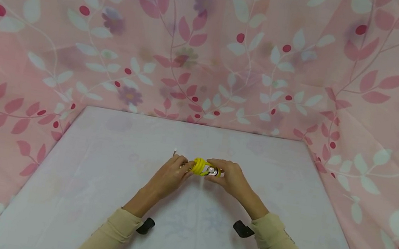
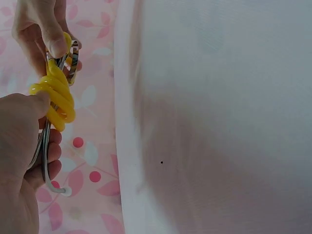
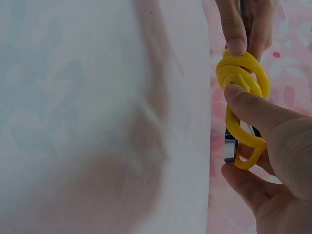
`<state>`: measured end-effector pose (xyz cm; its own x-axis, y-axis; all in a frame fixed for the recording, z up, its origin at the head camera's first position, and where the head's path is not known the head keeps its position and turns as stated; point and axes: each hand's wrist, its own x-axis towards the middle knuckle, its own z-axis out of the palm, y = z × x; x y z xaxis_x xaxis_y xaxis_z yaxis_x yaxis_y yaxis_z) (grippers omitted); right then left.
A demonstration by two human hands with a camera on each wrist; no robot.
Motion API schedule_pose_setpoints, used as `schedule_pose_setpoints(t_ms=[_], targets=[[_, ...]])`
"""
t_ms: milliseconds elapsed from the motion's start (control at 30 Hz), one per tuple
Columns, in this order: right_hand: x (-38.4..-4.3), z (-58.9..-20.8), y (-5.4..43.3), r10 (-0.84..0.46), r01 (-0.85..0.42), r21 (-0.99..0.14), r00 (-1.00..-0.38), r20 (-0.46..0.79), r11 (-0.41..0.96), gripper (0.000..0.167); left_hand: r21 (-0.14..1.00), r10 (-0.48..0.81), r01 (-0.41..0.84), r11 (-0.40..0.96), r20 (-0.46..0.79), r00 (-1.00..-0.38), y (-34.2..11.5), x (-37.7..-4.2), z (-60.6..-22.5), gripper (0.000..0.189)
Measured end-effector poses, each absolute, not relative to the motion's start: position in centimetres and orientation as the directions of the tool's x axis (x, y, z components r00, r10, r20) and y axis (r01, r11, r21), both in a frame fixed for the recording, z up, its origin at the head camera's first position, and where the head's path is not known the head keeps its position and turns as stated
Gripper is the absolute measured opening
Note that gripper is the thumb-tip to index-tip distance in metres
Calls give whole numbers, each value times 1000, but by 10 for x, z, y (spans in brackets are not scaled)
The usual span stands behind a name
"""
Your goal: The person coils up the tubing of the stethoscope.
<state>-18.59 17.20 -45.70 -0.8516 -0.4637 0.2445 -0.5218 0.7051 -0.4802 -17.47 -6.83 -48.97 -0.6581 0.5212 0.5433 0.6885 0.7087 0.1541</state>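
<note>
Both hands hold a stethoscope above the table, its yellow tubing [image 1: 199, 166] wound in several turns around the metal ear tubes [image 2: 46, 151]. My left hand [image 1: 172, 174] grips the ear tubes, thumb against the coil in the left wrist view. One white ear tip [image 2: 67, 191] pokes out below its fingers; the other is hidden. On the opposite end, my right hand [image 1: 232, 181] pinches the tubing beside the round chrome chestpiece [image 1: 212, 170]. Seen from the right wrist, the right thumb presses on the coil while the fingers curl behind a loop of tubing.
A white-covered table [image 1: 108, 162] lies under the hands. Pink floral cloth [image 1: 209, 57] hangs at the back and along both sides. Black devices sit at the left wrist [image 1: 146, 226] and right wrist [image 1: 243, 229], below the beige sleeves.
</note>
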Motion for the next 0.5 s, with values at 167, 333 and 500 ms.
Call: schedule_pose_setpoints(t_ms=[167,333,500], targets=[[-191,-462,174,-415,-494,-583,-867,275,645,47,153,538,681,717,499,-679,-68,-174,-493,47],[-191,-466,176,-399,-471,-626,-878,265,622,44,163,549,682,713,475,-687,-68,-178,-494,46],[-190,-468,175,-386,-452,-622,-888,249,639,41,212,541,694,688,489,-685,-68,-182,-493,40]])
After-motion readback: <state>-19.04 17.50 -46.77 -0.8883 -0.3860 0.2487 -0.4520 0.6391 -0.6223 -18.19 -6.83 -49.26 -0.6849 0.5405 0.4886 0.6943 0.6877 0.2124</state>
